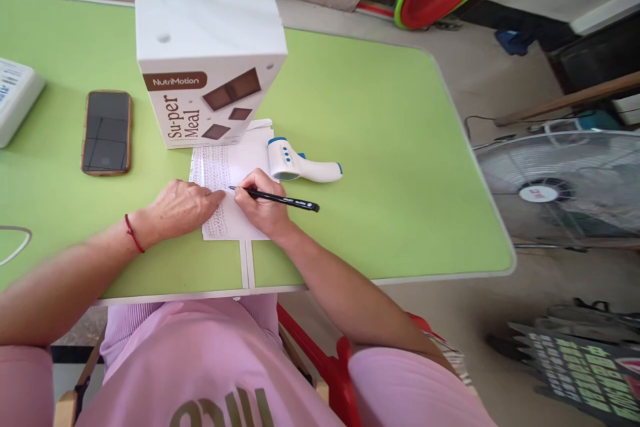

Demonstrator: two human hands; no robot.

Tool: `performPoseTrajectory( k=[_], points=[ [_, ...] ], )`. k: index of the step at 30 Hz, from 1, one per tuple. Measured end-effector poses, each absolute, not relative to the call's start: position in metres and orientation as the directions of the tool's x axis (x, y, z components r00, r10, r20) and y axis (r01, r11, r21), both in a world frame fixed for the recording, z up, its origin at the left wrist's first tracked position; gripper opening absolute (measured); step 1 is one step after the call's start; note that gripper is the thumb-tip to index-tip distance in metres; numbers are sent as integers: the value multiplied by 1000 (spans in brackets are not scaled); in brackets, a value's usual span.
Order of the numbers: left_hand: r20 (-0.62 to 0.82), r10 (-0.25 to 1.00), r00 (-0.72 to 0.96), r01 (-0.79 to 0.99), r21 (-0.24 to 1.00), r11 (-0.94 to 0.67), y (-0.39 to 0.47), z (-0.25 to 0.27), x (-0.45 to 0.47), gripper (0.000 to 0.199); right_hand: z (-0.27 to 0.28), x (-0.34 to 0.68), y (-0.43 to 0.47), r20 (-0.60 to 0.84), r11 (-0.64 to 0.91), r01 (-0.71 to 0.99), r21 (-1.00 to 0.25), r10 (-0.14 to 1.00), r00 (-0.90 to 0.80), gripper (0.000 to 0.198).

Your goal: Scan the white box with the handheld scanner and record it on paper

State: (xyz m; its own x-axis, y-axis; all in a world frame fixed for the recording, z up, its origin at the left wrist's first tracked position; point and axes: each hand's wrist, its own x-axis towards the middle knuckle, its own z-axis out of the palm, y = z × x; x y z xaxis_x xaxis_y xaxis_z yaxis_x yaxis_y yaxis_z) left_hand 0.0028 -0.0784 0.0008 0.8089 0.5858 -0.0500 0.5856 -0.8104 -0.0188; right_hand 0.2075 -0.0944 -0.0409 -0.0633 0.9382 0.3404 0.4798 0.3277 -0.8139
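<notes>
My right hand grips a black pen, its tip touching a white sheet of paper. Handwriting in dark ink covers the left part of the sheet; the right part is blank. My left hand lies on the sheet's left side, index finger stretched towards the pen tip and the other fingers partly hidden. Just beyond my right hand, a white and blue infrared thermometer lies on its side, overlapping the paper's edge. A white "Su-per Meal" box stands upright behind the sheet and covers its far part.
A smartphone lies on the green folding table to the left. Further left are a white box and a white cable loop. A fan stands beyond the table's right edge. A red chair part shows below.
</notes>
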Motion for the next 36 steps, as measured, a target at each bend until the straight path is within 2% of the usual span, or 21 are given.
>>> performPoseTrajectory(
  k=[6,12,22,36],
  points=[
    [-144,606,783,611,-10,-792,-78,9,9,14,-41,208,-94,394,383,455,-804,916,-75,15],
    [-160,609,777,618,11,-786,-78,16,11,19,-41,210,-95,424,383,478,-790,905,-25,14],
    [-355,622,698,673,28,-739,-79,28,17,24,-42,210,-94,429,399,498,-770,901,-59,15],
    [-346,624,700,674,33,-738,-78,26,16,26,-43,209,-94,449,408,460,-789,893,-22,15]
  ],
)
